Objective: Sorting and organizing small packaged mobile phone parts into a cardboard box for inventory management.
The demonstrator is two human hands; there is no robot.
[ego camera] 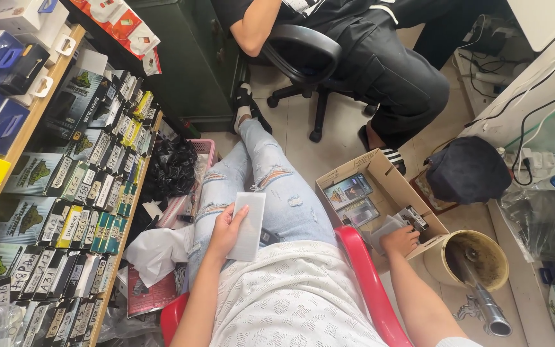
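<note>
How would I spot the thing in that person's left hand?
Start at the red chair and the lap in torn jeans. Over the thigh, the left hand holds a flat pale sleeve. It is plain and frosted grey, unlike the printed boxes on the shelf.

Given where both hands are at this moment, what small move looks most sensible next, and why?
Probably lift the right hand up out of the cardboard box with the small dark packet it touches. The left hand already holds a flat pale sleeve over the lap, so the packet seems meant to join it. Whether the fingers have closed on the packet is unclear.
</note>
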